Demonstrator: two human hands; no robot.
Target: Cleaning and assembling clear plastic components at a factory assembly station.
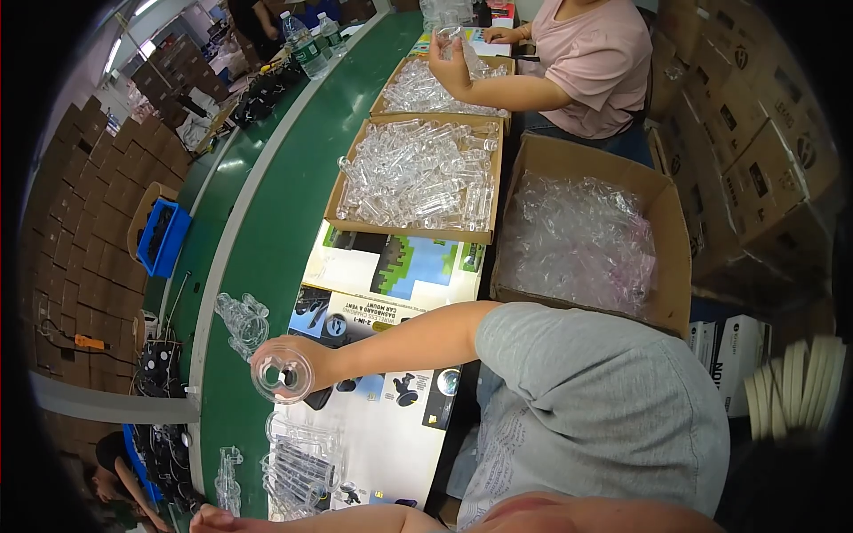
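My right hand (318, 366) reaches in from the right over the green work surface and grips a clear round plastic part (283, 369). The part's ringed face points up, and fingers show blurred through it. Beside it on the green surface lie other clear plastic pieces (242, 322). My left hand (218, 520) is at the bottom edge, mostly cut off, so its grip cannot be made out. Near it lie a clear plastic piece (228, 480) and a pile of clear tube-like parts (302, 466) on a printed cardboard sheet (391, 457).
Shallow cardboard trays (360, 222) of clear tubes stand ahead, with a carton (662, 302) of clear plastic bags to their right. A co-worker in pink (595, 53) holds a clear piece. Water bottles (305, 49) and a blue bin (164, 238) are at the left; cartons are stacked right.
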